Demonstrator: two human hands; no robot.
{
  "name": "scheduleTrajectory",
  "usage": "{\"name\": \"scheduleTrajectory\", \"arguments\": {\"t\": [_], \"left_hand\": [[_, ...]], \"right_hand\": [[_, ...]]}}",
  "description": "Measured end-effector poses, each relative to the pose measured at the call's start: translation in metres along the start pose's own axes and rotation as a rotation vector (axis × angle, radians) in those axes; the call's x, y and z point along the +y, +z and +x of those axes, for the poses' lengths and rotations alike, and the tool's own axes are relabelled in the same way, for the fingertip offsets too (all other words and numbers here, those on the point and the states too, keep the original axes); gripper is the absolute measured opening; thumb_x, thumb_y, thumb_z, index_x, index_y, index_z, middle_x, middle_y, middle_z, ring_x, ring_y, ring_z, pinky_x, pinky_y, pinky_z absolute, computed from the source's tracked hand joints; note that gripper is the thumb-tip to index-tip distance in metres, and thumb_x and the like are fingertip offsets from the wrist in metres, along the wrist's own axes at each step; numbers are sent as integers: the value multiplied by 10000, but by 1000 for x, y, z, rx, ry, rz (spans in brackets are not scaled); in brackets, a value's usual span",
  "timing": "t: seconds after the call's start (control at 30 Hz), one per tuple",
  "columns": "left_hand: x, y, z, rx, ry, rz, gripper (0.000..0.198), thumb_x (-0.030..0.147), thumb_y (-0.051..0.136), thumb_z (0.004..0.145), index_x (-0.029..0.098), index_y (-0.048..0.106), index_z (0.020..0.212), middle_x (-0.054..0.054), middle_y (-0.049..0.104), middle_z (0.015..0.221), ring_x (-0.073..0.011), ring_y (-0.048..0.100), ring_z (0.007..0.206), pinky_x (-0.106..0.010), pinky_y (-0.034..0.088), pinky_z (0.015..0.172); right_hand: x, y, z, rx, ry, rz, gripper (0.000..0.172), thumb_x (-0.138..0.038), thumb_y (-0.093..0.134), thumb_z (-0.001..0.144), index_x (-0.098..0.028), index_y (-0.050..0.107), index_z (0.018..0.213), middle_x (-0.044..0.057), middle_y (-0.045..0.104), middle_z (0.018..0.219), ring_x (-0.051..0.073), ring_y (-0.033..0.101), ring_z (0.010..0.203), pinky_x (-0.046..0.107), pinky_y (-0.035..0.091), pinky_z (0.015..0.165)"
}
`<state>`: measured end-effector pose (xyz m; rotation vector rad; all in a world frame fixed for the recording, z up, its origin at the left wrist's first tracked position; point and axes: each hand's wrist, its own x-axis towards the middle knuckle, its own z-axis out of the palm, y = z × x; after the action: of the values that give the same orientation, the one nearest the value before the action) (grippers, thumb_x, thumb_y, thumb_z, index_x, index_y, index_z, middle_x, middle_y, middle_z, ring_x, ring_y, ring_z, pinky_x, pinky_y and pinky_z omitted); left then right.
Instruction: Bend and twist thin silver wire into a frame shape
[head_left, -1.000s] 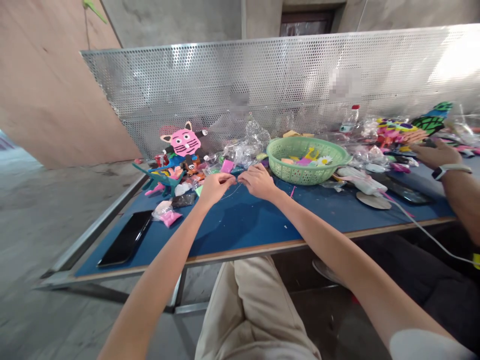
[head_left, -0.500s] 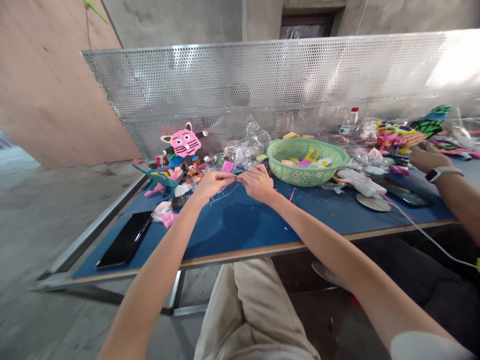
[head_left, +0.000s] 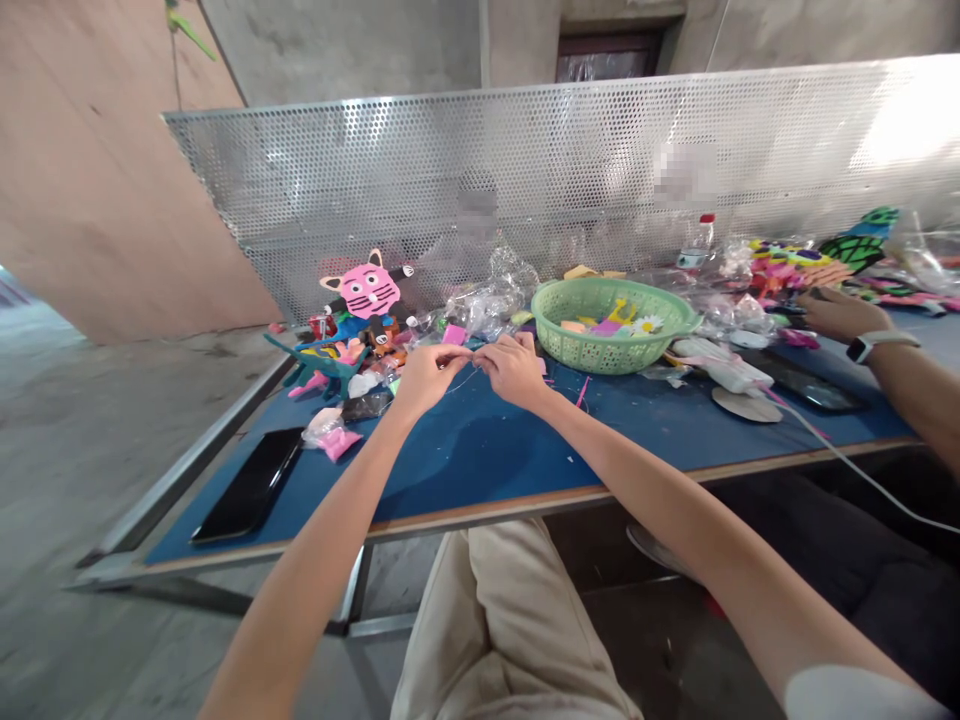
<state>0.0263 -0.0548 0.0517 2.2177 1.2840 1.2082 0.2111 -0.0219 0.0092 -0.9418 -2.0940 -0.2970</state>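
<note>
In the head view, the left hand (head_left: 427, 382) and right hand (head_left: 514, 370) meet at the fingertips, fingers pinched closed on a thin strand (head_left: 464, 383) curving over the blue surface (head_left: 480, 455), left of the green basket (head_left: 600, 355).

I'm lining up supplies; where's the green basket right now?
In the head view, the basket sits right of centre on the table, just beyond the right hand.
</note>
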Motion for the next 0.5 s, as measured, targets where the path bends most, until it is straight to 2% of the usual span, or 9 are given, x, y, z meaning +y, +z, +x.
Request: {"name": "scheduleTrajectory", "arguments": {"t": [0.17, 0.23, 0.33, 0.4, 0.5], "left_hand": [[2, 0, -2, 15, 43, 22, 204, 274, 599, 875, 193, 776, 937, -55, 771, 937, -200, 689, 840, -307, 521, 785], [2, -3, 0, -19, -3, -37, 222, 311, 612, 866, 188, 763, 973, -60, 766, 930, -186, 675, 802, -292, 513, 740], [-1, -11, 9, -148, -185, -158, 289, 408, 609, 874, 180, 744, 989, -85, 758, 878, -140, 604, 624, -264, 456, 569], [-4, -17, 17, -284, -291, -227, 336, 471, 595, 884, 172, 748, 878, -121, 748, 846, -111, 524, 525, -255, 379, 476], [-8, -22, 29, -448, -361, -319, 382, 512, 635, 860, 163, 740, 745, -162, 727, 819, -92, 477, 489, -250, 317, 424]], "right_hand": [[3, 1, 0, 23, -23, -43, 291, -292, 427, 1026, -208, 693, 942, 52, 751, 863, 211, 546, 844, 391, 224, 850], [4, 0, 0, 39, -71, -78, 296, -279, 410, 1031, -214, 694, 975, 52, 751, 900, 214, 548, 869, 396, 223, 864], [6, -4, 1, 43, -149, -126, 307, -231, 385, 1030, -227, 692, 1025, 52, 745, 931, 219, 547, 912, 400, 224, 890], [6, -6, 0, 31, -180, -146, 317, -204, 376, 1025, -240, 689, 1061, 49, 742, 936, 222, 543, 928, 399, 230, 898], [7, -6, -1, 32, -208, -160, 342, -182, 362, 1022, -257, 688, 1094, 42, 741, 945, 221, 539, 932, 397, 237, 905]]}}
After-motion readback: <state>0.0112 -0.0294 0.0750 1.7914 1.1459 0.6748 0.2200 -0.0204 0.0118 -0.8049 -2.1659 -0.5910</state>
